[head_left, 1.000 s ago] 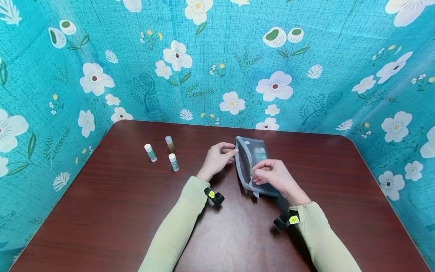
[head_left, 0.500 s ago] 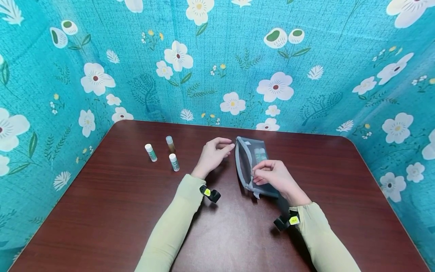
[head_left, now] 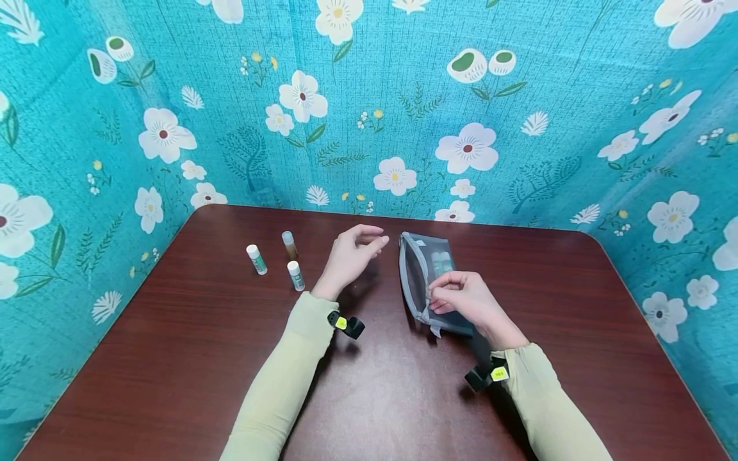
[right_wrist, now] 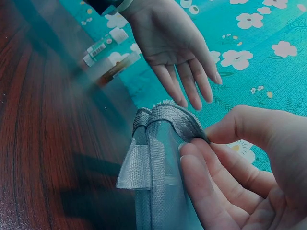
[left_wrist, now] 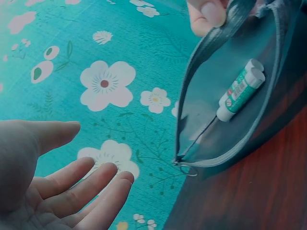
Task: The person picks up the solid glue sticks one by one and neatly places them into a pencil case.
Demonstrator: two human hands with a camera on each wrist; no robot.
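Pouch of grey mesh [head_left: 435, 251] near reddish-brown tabletop's far edge [head_left: 323, 216] holds two green-white cylinders [left_wrist: 240, 93]; right hand [head_left: 466, 299] pinches it; left hand [head_left: 348, 259] relaxed.

The left sleeve [head_left: 279, 381] and right sleeve [head_left: 556, 406] are pale green and creased; black wrist cameras [head_left: 354, 328] each carry a yellow label [head_left: 342, 323].

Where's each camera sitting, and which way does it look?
Head: on the head, facing forward and down at the table; left hand, right hand and sleeves show.
Left wrist: on that wrist, facing the open pouch with two tubes inside; left hand and right fingers show.
Right wrist: on that wrist, facing the pouch the right hand pinches; left hand beyond.
Both wrist views share the pouch and flowery cloth.
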